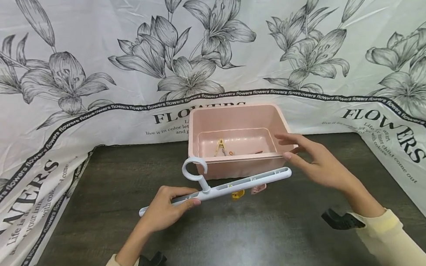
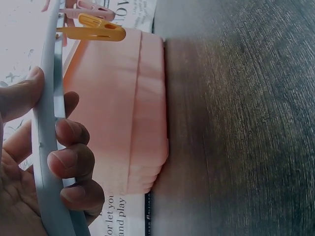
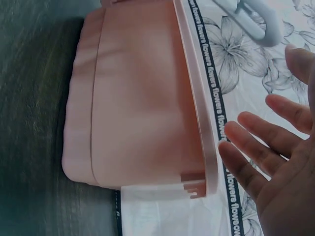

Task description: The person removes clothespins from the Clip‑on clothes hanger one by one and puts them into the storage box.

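My left hand [image 1: 166, 208] grips a pale blue-grey plastic hanger [image 1: 223, 189] along its left arm, fingers curled round it in the left wrist view. The hanger's hook [image 1: 191, 169] points up. Beneath its bar hang a yellow clothespin [image 1: 237, 194] and a pink clothespin [image 1: 258, 189]. My right hand [image 1: 317, 163] is apart from the hanger's right end, by the right front corner of a pink bin [image 1: 240, 165]. Its fingers are extended and hold nothing in the right wrist view [image 3: 275, 157]. Inside the bin lie a yellow clothespin [image 1: 219, 145] and other small bits.
The bin stands at the back of a dark wood-grain table [image 1: 226, 245], against a white cloth [image 1: 144, 79] printed with flowers and lettering. That cloth also rises along the left and right sides. Black camera mounts [image 1: 343, 219] sit at both wrists.
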`<control>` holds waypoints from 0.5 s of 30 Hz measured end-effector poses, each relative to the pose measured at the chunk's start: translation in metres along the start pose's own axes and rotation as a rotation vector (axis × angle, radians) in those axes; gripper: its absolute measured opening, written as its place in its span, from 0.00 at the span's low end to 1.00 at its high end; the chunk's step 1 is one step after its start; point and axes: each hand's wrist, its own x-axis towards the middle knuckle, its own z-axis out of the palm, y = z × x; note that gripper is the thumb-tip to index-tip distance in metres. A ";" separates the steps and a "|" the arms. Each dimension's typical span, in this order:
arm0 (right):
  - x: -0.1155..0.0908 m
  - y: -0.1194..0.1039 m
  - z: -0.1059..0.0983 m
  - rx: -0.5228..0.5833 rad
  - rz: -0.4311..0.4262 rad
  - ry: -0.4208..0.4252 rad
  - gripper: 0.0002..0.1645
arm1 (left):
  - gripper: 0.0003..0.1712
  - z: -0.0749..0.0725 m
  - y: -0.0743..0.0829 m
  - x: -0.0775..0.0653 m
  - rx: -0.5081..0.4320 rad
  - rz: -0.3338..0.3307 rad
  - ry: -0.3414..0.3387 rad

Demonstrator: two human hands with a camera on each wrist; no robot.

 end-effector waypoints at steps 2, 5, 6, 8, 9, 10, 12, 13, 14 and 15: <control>-0.003 -0.002 0.001 0.023 0.006 0.006 0.32 | 0.16 0.000 0.000 0.000 -0.002 0.002 0.003; -0.008 -0.005 0.004 0.048 0.003 0.008 0.31 | 0.16 -0.001 0.000 0.000 -0.003 0.004 0.005; -0.009 -0.006 0.005 0.056 -0.001 0.008 0.31 | 0.16 -0.001 0.001 0.000 -0.003 0.004 0.007; -0.012 -0.007 0.006 0.071 -0.004 0.010 0.31 | 0.16 -0.001 0.001 0.000 -0.003 0.003 0.012; -0.013 -0.007 0.007 0.076 -0.007 0.009 0.31 | 0.16 -0.001 0.001 0.000 -0.005 0.003 0.015; -0.014 -0.008 0.007 0.088 -0.010 0.009 0.32 | 0.16 0.000 0.002 0.000 -0.006 0.007 0.017; -0.016 -0.008 0.008 0.107 -0.023 0.010 0.32 | 0.15 0.000 0.002 -0.001 -0.009 0.019 0.021; -0.017 -0.008 0.008 0.117 -0.031 0.011 0.32 | 0.15 0.000 0.002 -0.001 -0.013 0.026 0.023; -0.018 -0.008 0.009 0.122 -0.041 0.013 0.32 | 0.15 0.000 0.002 -0.001 -0.015 0.033 0.024; -0.019 -0.008 0.009 0.130 -0.048 0.015 0.32 | 0.15 0.000 0.002 -0.001 -0.016 0.041 0.027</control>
